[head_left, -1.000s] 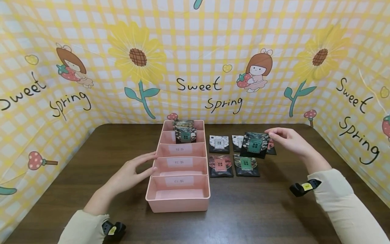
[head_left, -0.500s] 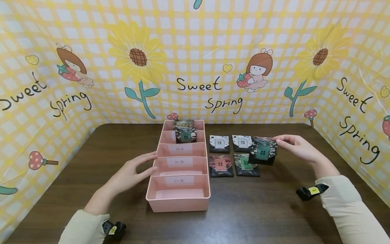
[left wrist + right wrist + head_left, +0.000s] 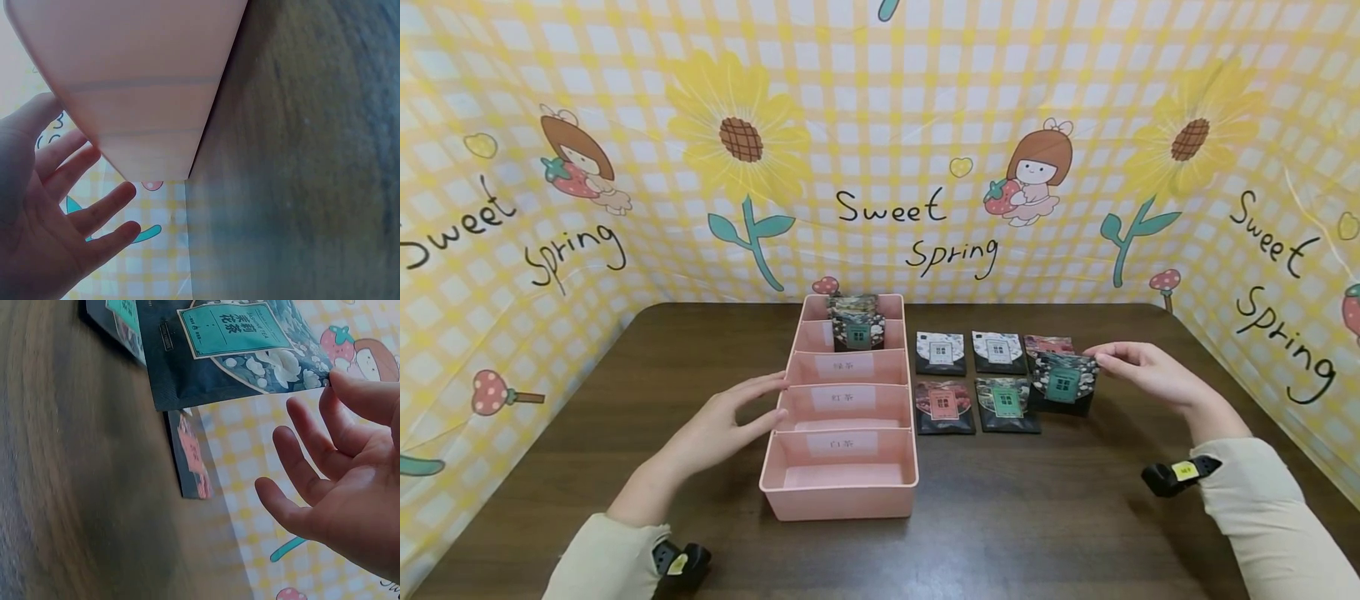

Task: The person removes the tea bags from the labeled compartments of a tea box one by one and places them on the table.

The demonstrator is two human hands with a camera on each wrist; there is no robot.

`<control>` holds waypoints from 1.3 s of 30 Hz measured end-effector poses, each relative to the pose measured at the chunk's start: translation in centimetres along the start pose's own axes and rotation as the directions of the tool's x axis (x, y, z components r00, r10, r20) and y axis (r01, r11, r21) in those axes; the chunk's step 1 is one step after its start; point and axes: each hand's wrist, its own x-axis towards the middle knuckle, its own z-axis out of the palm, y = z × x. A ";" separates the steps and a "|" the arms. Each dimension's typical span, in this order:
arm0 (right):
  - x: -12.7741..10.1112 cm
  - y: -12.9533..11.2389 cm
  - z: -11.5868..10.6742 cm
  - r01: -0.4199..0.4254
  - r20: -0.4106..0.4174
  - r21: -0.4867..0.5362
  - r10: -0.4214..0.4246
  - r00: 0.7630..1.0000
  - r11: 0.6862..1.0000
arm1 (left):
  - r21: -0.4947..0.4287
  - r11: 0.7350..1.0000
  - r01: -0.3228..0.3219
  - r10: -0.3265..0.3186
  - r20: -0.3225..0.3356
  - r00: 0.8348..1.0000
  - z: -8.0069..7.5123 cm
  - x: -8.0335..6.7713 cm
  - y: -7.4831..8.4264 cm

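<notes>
My right hand [image 3: 1142,375] pinches a dark jasmine tea sachet [image 3: 1063,385] with a teal label by its upper corner, thumb against index finger. The other fingers of that hand spread loosely in the right wrist view. The sachet hangs slightly tilted over the right end of the sachet rows and partly covers a red-labelled sachet [image 3: 1048,343]. My left hand [image 3: 715,429] touches the left rim of a pink divided box [image 3: 842,505], fingers spread and relaxed. In the box's rear compartments stand a teal-labelled sachet [image 3: 859,333] and, behind it, another sachet [image 3: 853,303].
Right of the box lie two white sachets [image 3: 940,353], another red-labelled sachet [image 3: 945,408] and a green-labelled sachet [image 3: 1009,407]. Paper labels [image 3: 842,444] mark the box's compartments. A checked yellow cloth [image 3: 880,125] walls in the brown table [image 3: 1022,533].
My right hand has moved right and towards me with the jasmine tea sachet, uncovering one white sachet and part of the red-labelled one behind. The left hand and box have stayed put.
</notes>
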 end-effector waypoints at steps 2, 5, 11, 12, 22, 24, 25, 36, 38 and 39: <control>-0.1 0.2 -0.1 -0.008 0.009 0.009 0.008 1.000 1.000 | 0.003 1.000 -0.003 0.003 -0.002 1.000 0.0 0.0 0.0; -0.2 0.5 -0.3 -0.018 0.027 0.016 0.017 0.999 1.000 | 0.007 1.000 -0.004 0.004 -0.003 1.000 0.0 0.1 0.0; -0.2 1.1 -0.5 -0.049 0.050 0.030 0.047 0.998 0.998 | -0.006 1.000 0.004 -0.004 0.004 1.000 0.0 0.0 0.0; -0.3 1.2 -0.6 -0.051 0.056 0.034 0.049 0.997 0.998 | -0.007 1.000 0.005 -0.005 0.005 1.000 0.0 0.0 0.0; -0.6 1.9 -1.0 -0.049 0.102 0.043 0.045 0.994 0.998 | -0.001 1.000 0.006 -0.006 0.005 1.000 0.0 0.0 0.0; -0.7 2.0 -1.1 -0.052 0.109 0.044 0.047 0.993 0.998 | -0.005 1.000 0.010 -0.010 0.008 1.000 0.0 -0.1 0.0; -0.7 2.1 -1.1 -0.054 0.112 0.046 0.049 0.993 0.997 | -0.008 1.000 0.013 -0.013 0.010 1.000 0.0 -0.1 0.0; 0.0 2.9 -0.8 -0.138 0.055 -0.021 0.139 0.989 0.990 | -0.012 1.000 0.006 -0.006 0.006 1.000 0.0 -0.1 0.0; 0.2 3.0 -0.6 -0.157 0.030 -0.045 0.158 0.987 0.987 | -0.012 1.000 0.005 -0.005 0.006 1.000 0.0 -0.1 0.0; 0.4 3.1 -0.5 -0.166 0.017 -0.057 0.167 0.986 0.984 | -0.012 1.000 0.005 -0.005 0.006 1.000 0.0 -0.1 0.0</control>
